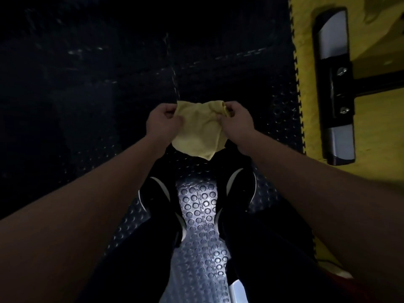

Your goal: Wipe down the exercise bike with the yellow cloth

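Hands hold the yellow cloth [197, 130] between them above the studded floor mat [201, 215] — left hand [164, 121] and right hand [236, 121] each pinch an upper corner, cloth hanging loose. Step in hand, by judgement: readying the cloth; wiping not begun. Next move calls for reaching the bike — a metal-capped base bar [333, 84] lies right. No legible writing.

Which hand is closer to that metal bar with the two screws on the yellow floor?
Right. The right hand grips the yellow cloth on the side toward the metal bar; the left hand grips the cloth's far side.
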A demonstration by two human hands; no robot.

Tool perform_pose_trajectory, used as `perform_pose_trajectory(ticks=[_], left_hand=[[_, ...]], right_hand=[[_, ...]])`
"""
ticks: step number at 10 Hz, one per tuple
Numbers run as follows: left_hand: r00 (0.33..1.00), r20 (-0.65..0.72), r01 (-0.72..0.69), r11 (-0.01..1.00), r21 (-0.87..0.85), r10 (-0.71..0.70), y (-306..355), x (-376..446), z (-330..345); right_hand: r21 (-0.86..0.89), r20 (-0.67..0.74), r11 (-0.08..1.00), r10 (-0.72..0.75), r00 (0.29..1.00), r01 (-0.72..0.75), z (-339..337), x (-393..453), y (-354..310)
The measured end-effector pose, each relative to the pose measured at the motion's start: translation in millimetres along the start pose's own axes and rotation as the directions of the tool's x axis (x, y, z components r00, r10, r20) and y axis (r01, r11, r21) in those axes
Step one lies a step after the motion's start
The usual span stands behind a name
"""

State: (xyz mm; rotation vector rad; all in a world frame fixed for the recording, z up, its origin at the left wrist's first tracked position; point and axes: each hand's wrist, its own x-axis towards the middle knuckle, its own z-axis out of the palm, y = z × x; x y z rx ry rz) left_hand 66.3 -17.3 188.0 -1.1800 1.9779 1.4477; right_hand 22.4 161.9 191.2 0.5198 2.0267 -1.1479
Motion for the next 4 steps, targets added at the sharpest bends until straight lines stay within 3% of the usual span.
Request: perform_pose_trajectory(ticks=[2,4], left_hand=[[0.999,-0.043,-0.007,1.000,0.013,0.007,-34,65,51],[0.994,-0.099,0.046,0.996,0.077,-0.038,-53,106,82]], right_hand=[[-0.017,0.014,1.000,-0.001,1.000,0.002,13,78,44],[-0.212,-0.001,0.976,-0.048,0.999,0.047,22,122,64]])
